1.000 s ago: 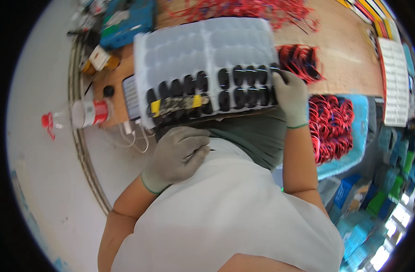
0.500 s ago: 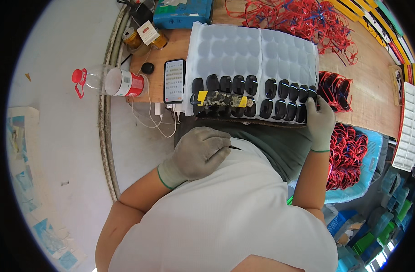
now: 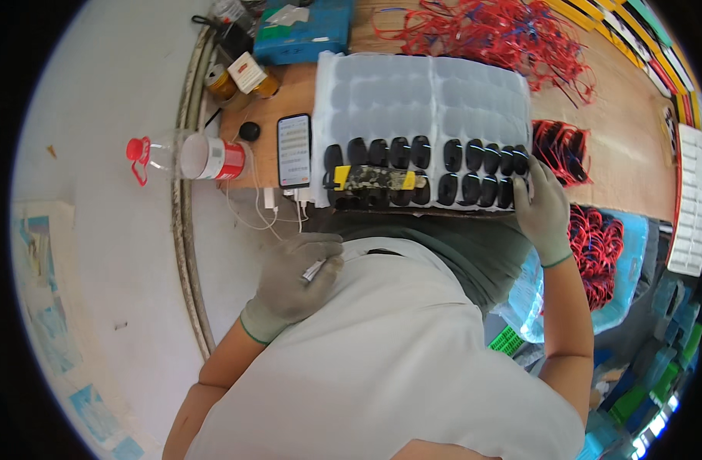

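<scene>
My left hand [image 3: 296, 277], in a grey glove, is closed around a small white object [image 3: 313, 270] in front of my waist; its kind is too small to make out. My right hand [image 3: 545, 215], gloved too, is at the right edge of a white tray [image 3: 382, 84] with rounded pockets. Its fingertips touch the end dark lens [image 3: 521, 160] of the upper row, and the thumb stands apart below. Two rows of dark oval lenses [image 3: 421, 153] lie along the tray's near side. A speckled bar with yellow tape [image 3: 374, 178] lies across the left lenses.
Left of the tray are a phone [image 3: 294, 149], cables and a cut plastic bottle [image 3: 217, 158]. Red tangled strips [image 3: 504, 38] lie behind it, and a red-edged bundle of dark lenses [image 3: 562, 152] lies right. Below is a blue crate [image 3: 635, 261] holding red-edged pieces.
My left hand has moved left and down, and the small white object now shows in it. My right hand has shifted slightly right and down, its thumb now apart. The view has tilted a little.
</scene>
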`<action>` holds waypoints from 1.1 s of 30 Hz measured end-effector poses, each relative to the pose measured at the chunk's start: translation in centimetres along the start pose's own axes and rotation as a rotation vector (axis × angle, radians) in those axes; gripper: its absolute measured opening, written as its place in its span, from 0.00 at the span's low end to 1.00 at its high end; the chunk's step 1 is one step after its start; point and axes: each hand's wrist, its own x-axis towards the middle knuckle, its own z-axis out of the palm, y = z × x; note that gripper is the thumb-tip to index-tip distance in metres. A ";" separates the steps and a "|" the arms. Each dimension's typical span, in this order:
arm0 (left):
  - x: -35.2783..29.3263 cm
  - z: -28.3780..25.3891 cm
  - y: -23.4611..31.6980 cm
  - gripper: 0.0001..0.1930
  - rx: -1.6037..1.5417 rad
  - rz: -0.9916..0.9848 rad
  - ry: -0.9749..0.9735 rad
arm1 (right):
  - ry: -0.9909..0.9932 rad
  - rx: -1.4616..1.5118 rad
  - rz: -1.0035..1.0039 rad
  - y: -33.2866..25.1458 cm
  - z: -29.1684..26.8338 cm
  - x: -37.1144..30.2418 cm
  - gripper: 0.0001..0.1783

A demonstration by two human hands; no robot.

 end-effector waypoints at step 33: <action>4.4 5.2 -1.3 0.07 -0.241 0.304 -0.136 | -0.109 0.362 0.272 4.7 3.3 1.4 0.21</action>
